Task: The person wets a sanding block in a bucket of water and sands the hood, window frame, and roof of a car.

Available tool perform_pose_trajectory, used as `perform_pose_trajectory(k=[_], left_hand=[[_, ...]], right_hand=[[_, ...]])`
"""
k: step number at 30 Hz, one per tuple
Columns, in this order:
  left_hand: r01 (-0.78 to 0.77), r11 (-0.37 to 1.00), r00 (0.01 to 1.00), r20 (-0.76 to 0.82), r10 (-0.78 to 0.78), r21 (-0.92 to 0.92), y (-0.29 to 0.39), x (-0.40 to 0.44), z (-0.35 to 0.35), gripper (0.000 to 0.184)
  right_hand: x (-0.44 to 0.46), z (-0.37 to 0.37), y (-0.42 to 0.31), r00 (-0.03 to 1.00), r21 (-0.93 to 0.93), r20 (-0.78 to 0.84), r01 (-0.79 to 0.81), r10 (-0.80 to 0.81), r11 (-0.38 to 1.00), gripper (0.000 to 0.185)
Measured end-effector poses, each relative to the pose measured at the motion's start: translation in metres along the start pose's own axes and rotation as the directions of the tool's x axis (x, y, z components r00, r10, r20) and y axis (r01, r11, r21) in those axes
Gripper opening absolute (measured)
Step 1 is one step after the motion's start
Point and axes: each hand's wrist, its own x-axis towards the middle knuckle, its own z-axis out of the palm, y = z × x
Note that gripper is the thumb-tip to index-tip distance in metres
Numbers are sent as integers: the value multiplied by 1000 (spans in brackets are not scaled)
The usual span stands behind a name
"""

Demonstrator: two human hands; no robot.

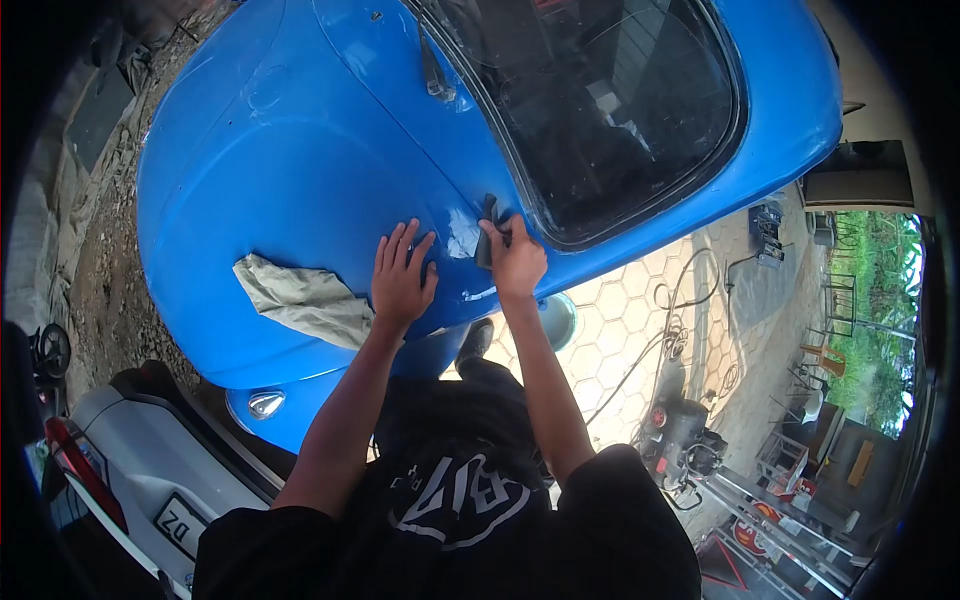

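Observation:
My left hand [402,280] lies flat on the blue car body [290,190], its fingers spread. Beside it on the left is a crumpled beige cloth [305,300], draped over the curved panel. My right hand [521,264] pinches a folded dark grey sheet of sandpaper [484,248] against the bodywork, close to the lower corner of the window [620,110]. A pale, whitish patch [462,233] on the blue paint shows just left of the sandpaper. The underside of the sandpaper is hidden.
A wiper arm [433,70] rests by the glass. Below the car's edge a round bucket [558,320] stands on hexagonal paving [610,345]. A hose [640,365] and a compressor [685,435] are to the right. A silver car [150,480] is close at the lower left.

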Motion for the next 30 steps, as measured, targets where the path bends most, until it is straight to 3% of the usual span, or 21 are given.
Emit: perform_pose_trajectory(k=[3,4,11,16,21,25,26,27,30], left_hand=[[-5,1000,1000,-12,5,3,-4,7,0,45],[1,1000,1000,-18,-1,10,-3,7,2,46],[9,1000,1000,10,-9,-5,-2,5,0,45],[18,1000,1000,-5,-18,-22,-3,10,2,46],[2,1000,1000,-16,-2,-5,0,11,2,46],[-3,1000,1000,-18,3,-10,-3,7,0,46],[2,1000,1000,-11,-3,-19,-2,5,0,46],[6,1000,1000,-15,-6,-21,-2,9,1,45],[12,1000,1000,4,-12,-10,0,5,0,45]], right_hand=[[-24,-9,30,999,97,-7,-36,37,995,39],[-27,-14,32,990,110,58,-133,127,985,39],[7,8,-8,1000,2,15,-24,24,1000,39],[-23,-13,32,1000,113,-18,-20,22,993,39],[12,14,-8,999,-8,-31,30,-30,1000,40],[-10,-3,22,999,40,2,43,-43,998,37],[-23,-13,33,999,15,37,-15,15,1000,37],[-25,-19,35,999,102,-32,25,-21,995,37],[-9,-1,19,1000,3,26,-5,5,1000,36]])
